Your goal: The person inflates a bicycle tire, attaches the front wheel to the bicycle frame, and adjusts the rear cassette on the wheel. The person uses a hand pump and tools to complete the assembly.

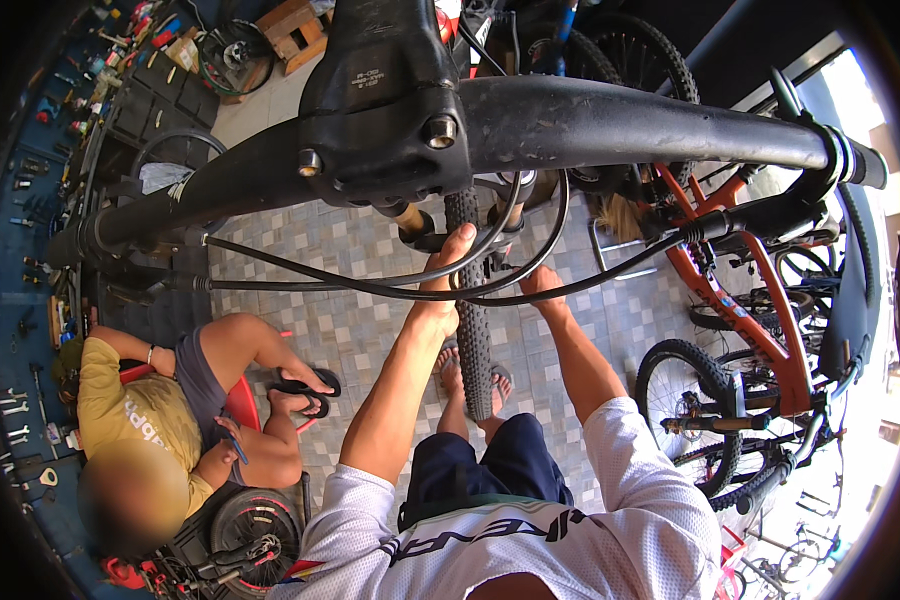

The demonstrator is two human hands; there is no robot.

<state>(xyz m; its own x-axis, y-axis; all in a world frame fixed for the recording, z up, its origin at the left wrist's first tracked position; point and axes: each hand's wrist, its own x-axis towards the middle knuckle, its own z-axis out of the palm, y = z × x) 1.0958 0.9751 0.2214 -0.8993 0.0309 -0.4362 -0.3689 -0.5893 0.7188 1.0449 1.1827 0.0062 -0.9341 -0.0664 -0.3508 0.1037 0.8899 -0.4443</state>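
Right in the middle of the frame we have the knobbly black rubber tyre (478,350), seen edge-on from above, running up beneath the curved matte-black handlebar (620,125) and its chunky black stem (385,150)! The left grip (442,300) is up against the tyre's left side, thumb pointing to the top, but the fingers are hidden, so whether it's closed around the rubber I cannot tell. And over to the right of the tyre, the right grip (542,284), fingers curled, close by the lower fork; what's in it, if anything, I cannot tell. Thin black cables (370,287) loop across in front of the left wrist. Lower left, a seated person in a yellow shirt (145,420); far right, an orange bicycle frame (745,320), all above grey patchwork floor tiles (355,240)
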